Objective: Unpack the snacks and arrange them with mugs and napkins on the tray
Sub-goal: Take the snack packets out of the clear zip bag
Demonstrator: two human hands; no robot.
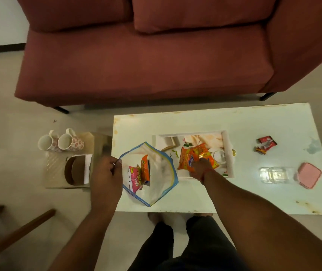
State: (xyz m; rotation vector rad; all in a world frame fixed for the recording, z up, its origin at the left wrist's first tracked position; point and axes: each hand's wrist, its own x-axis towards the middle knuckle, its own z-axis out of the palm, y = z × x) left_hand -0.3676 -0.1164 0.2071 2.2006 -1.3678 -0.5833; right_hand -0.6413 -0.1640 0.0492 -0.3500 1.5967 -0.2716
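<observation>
I'm looking down w/ the head cam at a white table [234, 122] in front of a maroon sofa [146, 61]. My left hand [106, 177] is pinching the near-left rim of a clear zip bag [162, 182], fingers closed on the plastic, holding its mouth open over the table's left end. Inside the bag I'm seeing a pink snack pack [134, 178] and an orange pack [145, 168] standing beside it, touching.

My right hand [200, 170] is reaching into the white tray [229, 153] just right of the bag, fingers clamped on a bunch of orange snack packets [191, 156] that are lying on the tray floor. A white cup-like thing [219, 155] is sitting in the tray just right of the packets; can't tell exactly what it is.

Off the table, on a low stand [56, 169] to the left, two floral mugs [61, 142] are lying on their sides next to each other, w/ napkins [87, 167] and a brown round item near them. None of these are on the tray yet.

At the table's right end: small red wrapped sweets [265, 144], a clear plastic box [273, 175] and a pink lidded box [309, 175], all well apart from the tray.
</observation>
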